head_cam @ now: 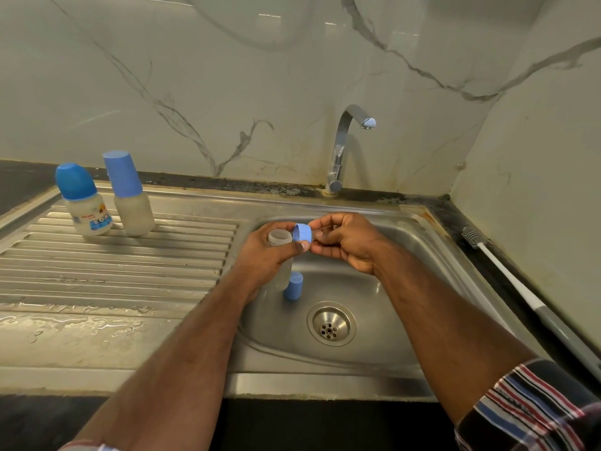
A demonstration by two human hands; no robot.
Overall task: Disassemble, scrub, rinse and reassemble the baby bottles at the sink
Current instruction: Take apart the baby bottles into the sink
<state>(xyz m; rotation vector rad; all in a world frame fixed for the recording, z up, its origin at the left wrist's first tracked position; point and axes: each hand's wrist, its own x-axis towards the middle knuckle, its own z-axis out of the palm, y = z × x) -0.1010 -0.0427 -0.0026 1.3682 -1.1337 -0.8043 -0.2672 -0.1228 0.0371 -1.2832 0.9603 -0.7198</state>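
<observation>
Two capped bottles stand on the ribbed drainboard (130, 255) at far left, just beside each other: the printed bottle (85, 203) has a rounded blue cap and a label with red lettering and blue cartoon figures, too small to read; the plain bottle (130, 196) wears a taller, paler blue cap and shows no writing. Over the sink (406, 288), the left hand (266, 255) grips an open bottle (279, 237), fingers curled round its body, thumb reaching to the blue ring (304, 232). The right hand (344, 242) pinches that ring at its fingertips, holding it just off the bottle's open mouth, tilted on edge. Below the left hand a blue cap (293, 285) stands in the basin, near the drain (331, 323) but apart from it. The tap (348, 144) rises behind the basin, its spout above and behind the hands, with open room beneath. A brush (507, 271) lies along the dark bench (455, 216) at the sink's right edge, bristles toward the wall corner, well apart from both hands. Water pools on the flat near part of the drainboard.
</observation>
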